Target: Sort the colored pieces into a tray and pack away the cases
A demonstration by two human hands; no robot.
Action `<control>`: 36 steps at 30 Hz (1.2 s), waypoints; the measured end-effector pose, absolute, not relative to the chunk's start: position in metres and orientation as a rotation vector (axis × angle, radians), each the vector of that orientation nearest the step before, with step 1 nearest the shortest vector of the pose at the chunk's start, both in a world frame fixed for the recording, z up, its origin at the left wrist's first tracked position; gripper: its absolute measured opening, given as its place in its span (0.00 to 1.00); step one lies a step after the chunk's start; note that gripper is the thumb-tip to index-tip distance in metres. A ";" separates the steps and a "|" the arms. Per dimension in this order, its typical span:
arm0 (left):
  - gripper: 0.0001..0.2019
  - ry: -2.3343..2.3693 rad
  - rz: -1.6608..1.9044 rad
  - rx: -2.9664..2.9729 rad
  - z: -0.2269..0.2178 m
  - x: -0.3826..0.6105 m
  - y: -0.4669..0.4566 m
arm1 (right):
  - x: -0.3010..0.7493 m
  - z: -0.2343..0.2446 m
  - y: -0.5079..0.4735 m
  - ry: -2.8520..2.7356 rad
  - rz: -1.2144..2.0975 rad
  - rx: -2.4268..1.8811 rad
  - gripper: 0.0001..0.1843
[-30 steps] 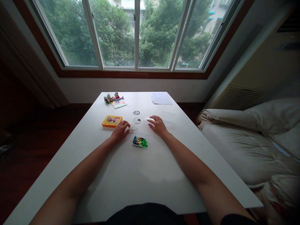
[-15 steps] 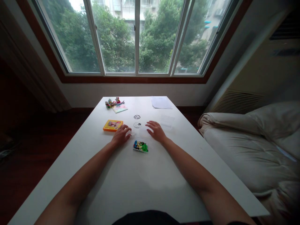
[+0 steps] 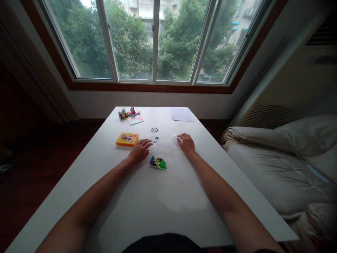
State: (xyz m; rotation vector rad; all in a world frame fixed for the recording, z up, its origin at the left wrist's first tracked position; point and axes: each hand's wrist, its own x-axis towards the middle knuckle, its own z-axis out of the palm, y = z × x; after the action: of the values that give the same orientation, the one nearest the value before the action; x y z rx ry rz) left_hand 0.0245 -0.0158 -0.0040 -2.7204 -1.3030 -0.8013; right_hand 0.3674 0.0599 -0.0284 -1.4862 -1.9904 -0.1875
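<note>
At the far left corner of my white table (image 3: 168, 211), small colourful figures (image 3: 129, 113) stand together, with a pastel card (image 3: 135, 120) lying just in front of them. Nearer to me, on the left half, a yellow box (image 3: 127, 139) with an orange rim lies flat. Just beside its right end is my left hand (image 3: 140, 151), palm down, fingers reaching forward, loosely spread, with nothing visible in them.

To the right, on the table's middle line, two round dark outlines (image 3: 154, 130) show, one behind the other. On my side of them, well in from every edge, a shallow clear tray (image 3: 158, 163) holds small blue, yellow, dark and green pieces (image 3: 161, 163). A larger see-through container (image 3: 162, 146) lies just behind it, between my hands.

My right hand (image 3: 186, 144) is right of that, fingers curved, their tips at a little clear item (image 3: 174, 135); I cannot tell whether they pinch it or only touch it. Paper sheets (image 3: 181, 114) lie by the far right corner, and a cream sofa (image 3: 276, 165) stands past the right edge.
</note>
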 end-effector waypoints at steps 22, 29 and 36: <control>0.27 -1.298 -0.665 -2.829 0.000 0.027 -0.020 | 0.300 -0.013 0.016 -2.389 -0.073 -1.153 0.19; 0.25 -1.306 -0.689 -2.851 0.006 0.025 -0.026 | 0.311 -0.024 0.022 -2.260 -0.009 -1.178 0.22; 0.22 -1.357 -0.825 -2.810 0.004 0.028 -0.025 | 0.314 -0.030 0.024 -2.217 0.127 -1.152 0.29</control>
State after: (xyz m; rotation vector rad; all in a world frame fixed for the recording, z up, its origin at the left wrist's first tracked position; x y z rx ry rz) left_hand 0.0277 -0.0248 0.0042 -2.8097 -1.3570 -0.8253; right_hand 0.3140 0.0242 -0.0304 -1.1520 -2.2175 0.1270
